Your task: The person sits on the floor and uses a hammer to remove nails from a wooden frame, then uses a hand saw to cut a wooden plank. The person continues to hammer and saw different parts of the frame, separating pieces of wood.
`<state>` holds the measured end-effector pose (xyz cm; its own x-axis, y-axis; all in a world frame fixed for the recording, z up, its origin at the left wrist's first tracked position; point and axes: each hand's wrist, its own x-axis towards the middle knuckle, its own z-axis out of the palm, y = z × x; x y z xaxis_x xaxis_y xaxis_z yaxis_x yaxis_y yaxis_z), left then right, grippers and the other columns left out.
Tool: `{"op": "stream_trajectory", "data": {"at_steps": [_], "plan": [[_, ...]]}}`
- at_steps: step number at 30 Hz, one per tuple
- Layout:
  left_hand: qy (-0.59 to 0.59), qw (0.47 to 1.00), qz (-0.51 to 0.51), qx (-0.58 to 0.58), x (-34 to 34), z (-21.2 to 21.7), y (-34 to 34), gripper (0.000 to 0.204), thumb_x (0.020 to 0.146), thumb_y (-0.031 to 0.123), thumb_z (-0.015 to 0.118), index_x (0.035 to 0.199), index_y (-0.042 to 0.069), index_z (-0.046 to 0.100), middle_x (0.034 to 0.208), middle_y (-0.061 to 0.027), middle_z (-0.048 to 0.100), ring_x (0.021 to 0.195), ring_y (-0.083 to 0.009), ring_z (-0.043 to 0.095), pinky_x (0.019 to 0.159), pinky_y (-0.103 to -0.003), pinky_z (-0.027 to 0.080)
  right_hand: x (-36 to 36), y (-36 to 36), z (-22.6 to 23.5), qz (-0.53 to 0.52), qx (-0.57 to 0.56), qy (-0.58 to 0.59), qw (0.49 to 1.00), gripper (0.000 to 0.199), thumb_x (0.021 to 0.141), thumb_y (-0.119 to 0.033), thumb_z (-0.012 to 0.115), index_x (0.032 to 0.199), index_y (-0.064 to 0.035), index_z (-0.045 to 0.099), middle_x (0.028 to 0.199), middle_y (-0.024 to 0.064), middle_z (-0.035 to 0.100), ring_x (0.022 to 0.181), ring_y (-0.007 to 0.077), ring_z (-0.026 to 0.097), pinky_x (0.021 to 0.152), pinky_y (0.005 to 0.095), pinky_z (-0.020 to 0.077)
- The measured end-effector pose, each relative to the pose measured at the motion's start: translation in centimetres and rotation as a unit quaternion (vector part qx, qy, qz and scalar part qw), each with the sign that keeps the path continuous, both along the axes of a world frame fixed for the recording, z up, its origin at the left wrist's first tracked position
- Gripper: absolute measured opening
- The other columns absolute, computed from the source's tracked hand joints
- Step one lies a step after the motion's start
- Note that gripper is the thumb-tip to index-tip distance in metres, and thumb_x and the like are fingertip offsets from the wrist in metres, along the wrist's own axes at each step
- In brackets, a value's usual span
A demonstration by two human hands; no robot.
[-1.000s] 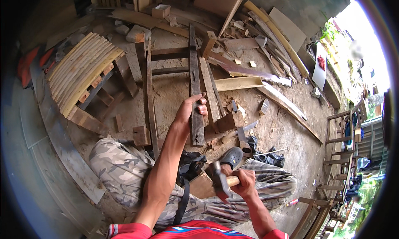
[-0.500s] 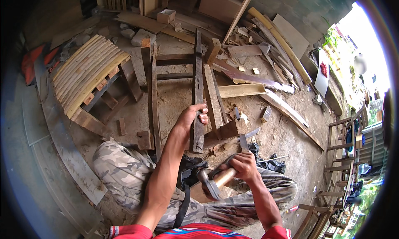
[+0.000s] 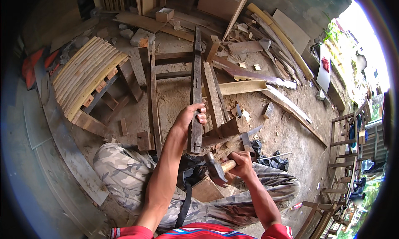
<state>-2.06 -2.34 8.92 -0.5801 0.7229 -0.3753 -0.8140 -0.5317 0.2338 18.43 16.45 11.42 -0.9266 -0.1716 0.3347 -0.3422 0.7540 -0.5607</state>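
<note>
Now left hand (image 3: 192,116) grips the near end of a long dark plank (image 3: 195,93), fingers (image 3: 202,111) wrapped over its right edge, thumb side on the left; plank runs away from the person across the dirt floor (image 3: 286,135), between other boards. Right hand (image 3: 240,164) is closed tight around a wooden-handled hammer (image 3: 217,169), fingers curled on the handle, metal head pointing left, just below the plank's near end, apart from it; slatted curved pallet (image 3: 85,75) lies well to the left.
</note>
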Motion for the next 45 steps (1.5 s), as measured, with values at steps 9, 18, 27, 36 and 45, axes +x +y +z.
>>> {"op": "stream_trajectory", "data": {"at_steps": [9,18,27,36,45], "plan": [[0.018,0.996,0.017,-0.083,1.3,-0.3,2.4,0.022,0.095,0.015,0.062,0.113,0.01,0.051,0.074,0.0026,0.047,0.052,-0.0053,0.041,0.049,-0.022,0.039,5.8,-4.7,3.1,-0.203,-0.541,-0.378,0.723,0.04,0.102,-0.028,0.058,0.068,-0.0101,0.045,0.053,-0.0031,0.043,0.042,0.0084,0.041,0.038,0.0272,0.0333],[0.055,0.996,0.037,-0.057,2.0,-2.0,4.1,0.01,0.095,0.01,0.055,0.103,0.007,0.052,0.074,0.0014,0.045,0.056,-0.0077,0.042,0.052,-0.026,0.04,10.0,-7.9,5.0,-0.241,-0.641,-0.425,0.592,0.043,0.099,-0.035,0.059,0.069,-0.012,0.038,0.048,0.0005,0.034,0.034,0.0142,0.035,0.033,0.0308,0.0313],[0.022,0.999,0.044,-0.012,2.2,-2.4,4.4,0.019,0.095,0.008,0.054,0.113,0.007,0.051,0.075,0.0024,0.045,0.054,-0.0042,0.04,0.051,-0.022,0.037,9.8,-9.3,4.8,-0.286,-0.632,-0.405,0.596,0.034,0.098,-0.016,0.058,0.069,-0.0099,0.042,0.048,0.0014,0.037,0.034,0.012,0.035,0.034,0.0298,0.0289],[0.012,0.999,0.048,0.002,2.3,-2.3,3.7,0.028,0.094,0.008,0.054,0.122,0.007,0.051,0.073,0.0031,0.044,0.053,-0.0039,0.039,0.051,-0.022,0.036,9.5,-8.9,4.4,-0.268,-0.635,-0.422,0.589,0.035,0.098,-0.016,0.057,0.068,-0.0103,0.041,0.047,0.0005,0.035,0.034,0.0127,0.035,0.034,0.0295,0.0294],[0.015,0.999,0.036,0.035,2.2,-3.5,2.5,0.033,0.094,0.008,0.054,0.128,0.007,0.05,0.072,0.0044,0.042,0.054,-0.0034,0.039,0.051,-0.021,0.036,7.8,-5.6,6.5,-0.226,-0.626,-0.491,0.561,0.042,0.098,-0.026,0.06,0.066,-0.0116,0.038,0.047,-0.0018,0.032,0.036,0.0104,0.033,0.034,0.0301,0.026]]}}
